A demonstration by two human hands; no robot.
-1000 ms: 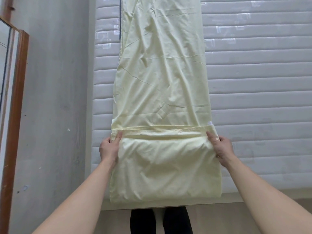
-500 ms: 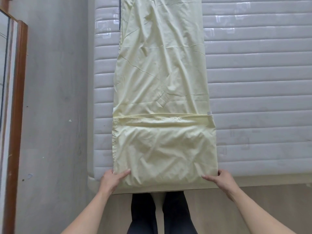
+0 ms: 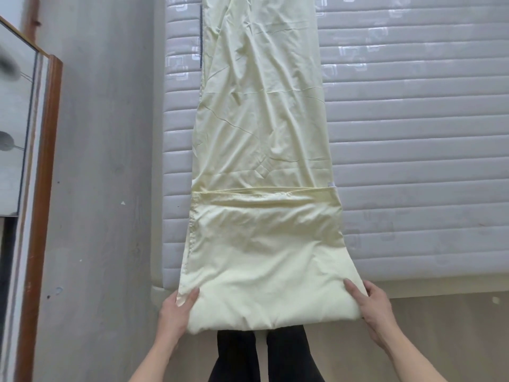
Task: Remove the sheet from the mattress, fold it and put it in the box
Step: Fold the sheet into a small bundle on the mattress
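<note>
A pale yellow sheet [image 3: 261,128] lies as a long narrow strip on the grey quilted mattress [image 3: 413,161], running away from me. Its near end is folded over itself, the fold's upper hem crossing the strip at mid-height. The folded near edge hangs past the mattress's front edge. My left hand [image 3: 176,312] grips the near left corner, thumb on top. My right hand [image 3: 369,304] grips the near right corner, thumb on top and fingers underneath. No box is in view.
A grey concrete floor [image 3: 96,188] runs along the mattress's left side. A wood-framed mirror [image 3: 24,161] stands at the far left. My dark-trousered legs [image 3: 261,354] stand at the mattress's near edge on a lighter floor strip.
My hands slid from the fold's upper hem down to the near corners and now grip them. The near edge has been drawn toward me past the mattress edge.
</note>
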